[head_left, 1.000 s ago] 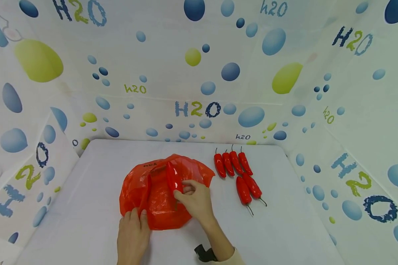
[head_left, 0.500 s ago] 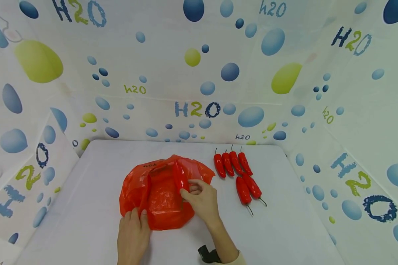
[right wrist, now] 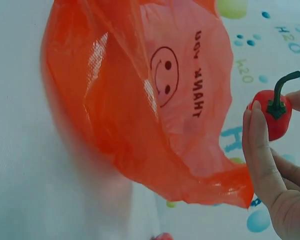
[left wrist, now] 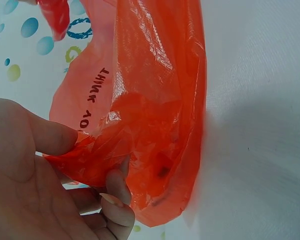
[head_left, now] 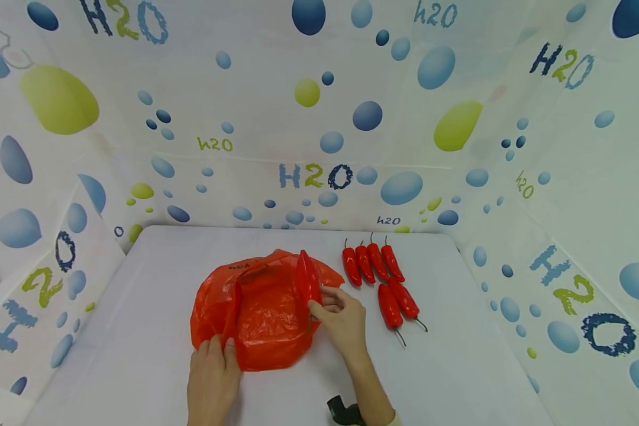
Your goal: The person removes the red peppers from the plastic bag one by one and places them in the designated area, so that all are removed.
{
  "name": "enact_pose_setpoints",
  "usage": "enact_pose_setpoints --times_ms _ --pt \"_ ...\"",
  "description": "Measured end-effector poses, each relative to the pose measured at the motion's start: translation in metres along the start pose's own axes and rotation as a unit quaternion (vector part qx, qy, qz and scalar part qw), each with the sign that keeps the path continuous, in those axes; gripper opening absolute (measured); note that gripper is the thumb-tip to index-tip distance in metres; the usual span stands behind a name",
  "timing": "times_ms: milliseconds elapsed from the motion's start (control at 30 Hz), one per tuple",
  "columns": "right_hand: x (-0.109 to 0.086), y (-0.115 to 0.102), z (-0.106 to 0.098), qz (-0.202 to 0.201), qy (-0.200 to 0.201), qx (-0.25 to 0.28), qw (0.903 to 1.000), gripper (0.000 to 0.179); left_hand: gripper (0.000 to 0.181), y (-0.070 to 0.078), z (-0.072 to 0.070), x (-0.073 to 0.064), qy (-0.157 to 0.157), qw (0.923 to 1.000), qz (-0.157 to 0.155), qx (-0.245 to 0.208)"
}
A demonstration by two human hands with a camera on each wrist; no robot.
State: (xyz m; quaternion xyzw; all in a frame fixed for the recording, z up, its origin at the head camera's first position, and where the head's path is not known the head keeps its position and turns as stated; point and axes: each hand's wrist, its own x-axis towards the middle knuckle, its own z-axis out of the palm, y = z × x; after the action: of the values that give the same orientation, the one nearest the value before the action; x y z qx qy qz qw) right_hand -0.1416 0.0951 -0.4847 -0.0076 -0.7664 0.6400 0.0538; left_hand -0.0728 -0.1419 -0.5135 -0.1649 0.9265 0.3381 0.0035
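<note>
An orange-red plastic bag [head_left: 268, 325] lies at the middle of the white table, its mouth held partly apart. My left hand [head_left: 213, 373] pinches the bag's near left edge; the left wrist view shows thumb and fingers on the crumpled film [left wrist: 92, 160]. Above the bag's right side, my right hand [head_left: 343, 319] holds a red chili pepper [head_left: 308, 278] between thumb and fingers, tip pointing away. In the right wrist view the pepper's green stem [right wrist: 278, 97] faces the camera. Printed words and a smiley [right wrist: 165, 75] show on the bag.
Right of the bag lie several red chili peppers: a row [head_left: 373, 263] at the back and a pair [head_left: 396, 305] nearer. A dark object [head_left: 345, 411] sits by the right forearm. A patterned backdrop [head_left: 319, 118] rises behind the table [head_left: 458, 367].
My right hand has moved to the right with the chili pepper, from over the bag's middle to its right side. The left hand keeps its place on the bag.
</note>
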Motion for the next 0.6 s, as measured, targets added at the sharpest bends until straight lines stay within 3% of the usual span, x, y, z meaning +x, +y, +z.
enact_pose_setpoints --times_ms 200,433,600 --pt "0.0 0.004 -0.01 -0.005 0.034 0.002 0.9994 0.041 0.041 -0.001 0.0 -0.001 0.001 1.0 0.004 -0.001" --pt "0.004 0.013 -0.023 -0.011 0.096 -0.06 0.9935 0.04 0.04 -0.002 0.0 0.0 -0.002 1.0 0.006 -0.001" --pt "0.005 0.016 -0.033 -0.01 0.12 -0.071 0.9901 0.041 0.041 -0.001 0.001 0.0 -0.005 1.0 0.002 -0.001"
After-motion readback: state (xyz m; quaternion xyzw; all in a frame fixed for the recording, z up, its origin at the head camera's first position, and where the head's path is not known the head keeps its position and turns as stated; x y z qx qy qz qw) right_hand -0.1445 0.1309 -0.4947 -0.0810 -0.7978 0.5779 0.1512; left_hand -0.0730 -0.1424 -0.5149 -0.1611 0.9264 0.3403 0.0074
